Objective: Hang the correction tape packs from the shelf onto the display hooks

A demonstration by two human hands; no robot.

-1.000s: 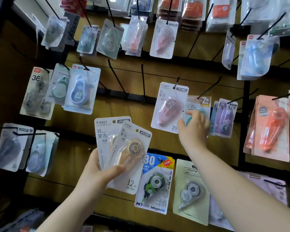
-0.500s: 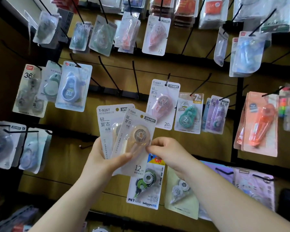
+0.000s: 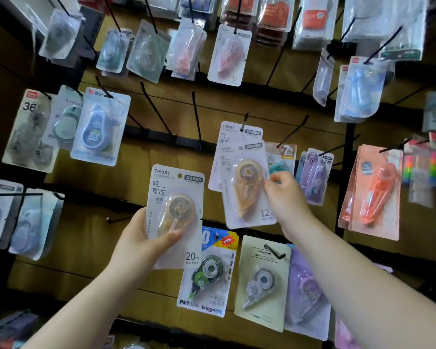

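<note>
At far left a "36" pack [image 3: 29, 127] is hanging beside a blue "20" pack [image 3: 96, 129]. Right of these, two bare hooks [image 3: 156, 109] are projecting over open board. The left hand [image 3: 141, 245] is gripping one correction tape pack [image 3: 176, 197], printed "T-9267" and "20m", with the thumb lying across its blister. Its lower edge is overlapping a hung "PET bitoon" pack [image 3: 207, 275] flagged "NEW". A grey bitoon pack [image 3: 262, 280] is hanging beside that. The right hand [image 3: 285, 197] is pinching the right edge of a second pack [image 3: 247, 195], marked "12". Its fingers [image 3: 278, 176] are holding this pack in front of a hanging "T-9267" pack [image 3: 230, 133] on its hook [image 3: 244, 119]. Further right are hanging a "7" pack [image 3: 286, 151], a "6" pack [image 3: 315, 172] and an orange stack [image 3: 375, 192].
</note>
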